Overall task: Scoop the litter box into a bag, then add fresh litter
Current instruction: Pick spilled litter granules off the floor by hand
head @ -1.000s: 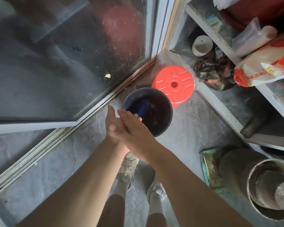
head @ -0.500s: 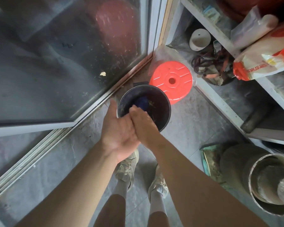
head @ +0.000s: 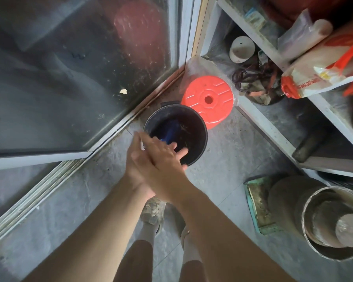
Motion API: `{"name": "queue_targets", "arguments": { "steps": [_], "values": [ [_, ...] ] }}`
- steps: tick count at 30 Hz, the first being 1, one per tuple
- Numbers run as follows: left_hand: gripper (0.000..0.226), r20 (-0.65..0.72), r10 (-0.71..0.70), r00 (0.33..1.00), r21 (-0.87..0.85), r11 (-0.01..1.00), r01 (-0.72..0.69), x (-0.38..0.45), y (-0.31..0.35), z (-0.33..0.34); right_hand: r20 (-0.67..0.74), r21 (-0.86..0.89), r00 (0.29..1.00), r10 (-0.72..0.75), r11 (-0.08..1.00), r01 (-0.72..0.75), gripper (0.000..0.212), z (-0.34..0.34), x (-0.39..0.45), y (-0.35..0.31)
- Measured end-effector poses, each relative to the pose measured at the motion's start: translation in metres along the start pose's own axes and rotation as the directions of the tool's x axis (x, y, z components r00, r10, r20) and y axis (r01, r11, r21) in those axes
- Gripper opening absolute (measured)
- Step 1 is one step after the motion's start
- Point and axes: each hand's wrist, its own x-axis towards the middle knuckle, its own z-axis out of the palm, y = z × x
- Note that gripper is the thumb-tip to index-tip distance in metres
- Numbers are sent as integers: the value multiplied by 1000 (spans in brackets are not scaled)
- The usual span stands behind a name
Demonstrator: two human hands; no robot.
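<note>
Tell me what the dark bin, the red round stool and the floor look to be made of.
Dark bin: probably plastic, dark with a dull sheen; thin, even, smoothly rounded rim, dusty inside.
Red round stool: moulded plastic, semi-glossy; raised ribs and a centre hole on the seat, clear wrap around it.
Floor: looks like grey stone-look tile or concrete, matte, mottled, with a straight joint line; which one is unclear.

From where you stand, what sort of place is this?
Probably a balcony or utility corner used for storage. A dusty glass sliding door meets a shelf crowded with bags and cords, and a black bucket and a red lid sit on the concrete floor.
</note>
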Motion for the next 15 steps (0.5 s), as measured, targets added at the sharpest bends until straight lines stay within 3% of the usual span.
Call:
{"name": "queue_targets", "arguments": {
  "steps": [1,3,4,5,6,8,9,10,11,12,13,15],
  "values": [
    [59,-21,-2,1000,-38,999,1,-4,5,0,33,3,999,18,1000,-18,62,1,5,11],
    [91,104,-82,991,-105,990,93,-7,16,-6,39,-39,999,30,999,-29,61,1,23,23],
    [106,104,-63,993,-80,994,72,-12,25,-9,9,-31,996,87,996,-86,57,-2,31,24],
    [106,118,-26,993,-63,997,34,-15,30,-8,-21,67,981,195,979,-193,54,-5,37,23],
    [99,105,45,993,-26,999,-43,-18,33,-6,-22,245,944,328,918,-313,54,-9,40,21],
    [82,80,156,985,220,961,-170,-22,27,11,148,595,822,550,615,-518,61,-18,34,12],
    [73,99,189,977,467,858,-213,-20,19,24,270,698,787,555,451,-557,67,-20,31,6],
    [67,106,199,974,703,678,-215,-15,10,30,349,778,785,511,309,-547,69,-22,29,0],
    [64,92,207,974,869,461,-180,-7,0,27,335,856,802,494,195,-478,68,-23,28,-7],
    [61,130,262,956,923,320,-213,2,-7,21,302,913,820,485,99,-395,69,-26,25,-15],
    [56,190,256,948,917,298,-264,11,-8,13,261,934,819,512,80,-347,74,-33,21,-24],
    [52,220,203,954,860,421,-288,29,-3,-8,230,925,856,462,171,-340,95,-49,13,-28]
  ]
}}
